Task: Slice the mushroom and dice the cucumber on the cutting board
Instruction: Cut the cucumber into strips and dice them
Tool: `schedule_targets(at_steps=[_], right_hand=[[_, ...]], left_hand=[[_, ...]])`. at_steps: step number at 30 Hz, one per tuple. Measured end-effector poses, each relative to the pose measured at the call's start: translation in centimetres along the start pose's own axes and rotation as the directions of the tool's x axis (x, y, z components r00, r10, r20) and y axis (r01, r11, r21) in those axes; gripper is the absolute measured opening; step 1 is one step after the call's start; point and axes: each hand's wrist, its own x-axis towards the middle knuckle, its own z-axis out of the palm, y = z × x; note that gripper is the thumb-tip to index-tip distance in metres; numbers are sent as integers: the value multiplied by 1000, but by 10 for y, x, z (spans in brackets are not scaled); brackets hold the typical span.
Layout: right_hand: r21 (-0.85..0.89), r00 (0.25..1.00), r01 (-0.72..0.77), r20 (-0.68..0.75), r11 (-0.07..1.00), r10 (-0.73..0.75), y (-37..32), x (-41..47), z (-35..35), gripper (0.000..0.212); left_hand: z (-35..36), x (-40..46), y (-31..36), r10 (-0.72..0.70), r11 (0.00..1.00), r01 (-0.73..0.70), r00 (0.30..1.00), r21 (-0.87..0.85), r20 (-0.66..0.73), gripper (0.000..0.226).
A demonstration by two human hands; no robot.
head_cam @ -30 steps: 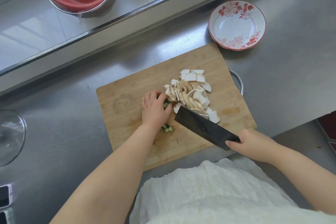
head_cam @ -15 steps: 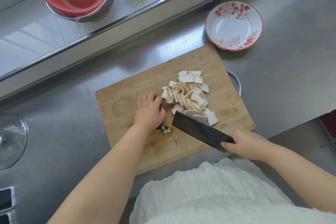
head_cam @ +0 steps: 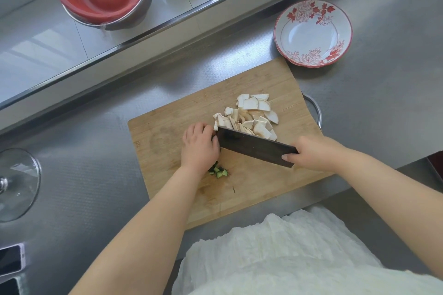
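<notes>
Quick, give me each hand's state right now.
Left hand: curled, pressing down on the cucumber, mostly hidden beneath it.
Right hand: closed around the cleaver handle.

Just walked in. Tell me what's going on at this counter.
A person is chopping on a wooden cutting board. The right hand grips a dark rectangular cleaver, its blade right beside the left hand, which is curled over something hidden underneath. A pile of white mushroom slices lies just behind the blade, and a few small green cucumber dice sit by the left wrist. A red-flowered white bowl stands empty beyond the board.
</notes>
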Motion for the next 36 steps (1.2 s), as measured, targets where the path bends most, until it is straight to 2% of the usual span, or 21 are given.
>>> schedule_targets(at_steps=[4, 10, 17, 26, 29, 31, 33, 36], right_hand=[[86, 999, -44, 2, 995, 44, -2, -3, 6, 35], [132, 998, -59, -19, 990, 62, -3, -2, 20, 23], [198, 984, -123, -105, 972, 146, 4, 0, 16, 32], [228, 976, -155, -116, 961, 185, -6, -8, 21, 29], [241, 974, -161, -115, 957, 193, -8, -12, 21, 35], [251, 975, -166, -106, 954, 197, -8, -15, 22, 33], [270, 972, -175, -107, 947, 210, -9, -17, 23, 36], [293, 966, -195, -107, 936, 235, -11, -18, 25, 41]], left_hand=[[0, 3, 2, -37, 999, 37, 999, -10, -15, 15], [-3, 14, 6, -46, 996, 48, 998, -73, 32, 35], [-7, 34, 9, -46, 990, 55, 996, -130, 74, 43], [-19, 51, 6, -119, 890, 200, 970, -411, 213, 42], [-16, 46, 6, -157, 929, 207, 971, -307, 179, 33], [-12, 43, 10, -195, 950, 220, 972, -220, 131, 34], [-8, 42, 18, -221, 953, 235, 971, -189, 94, 33], [-3, 42, 28, -193, 961, 199, 980, -191, 52, 18]])
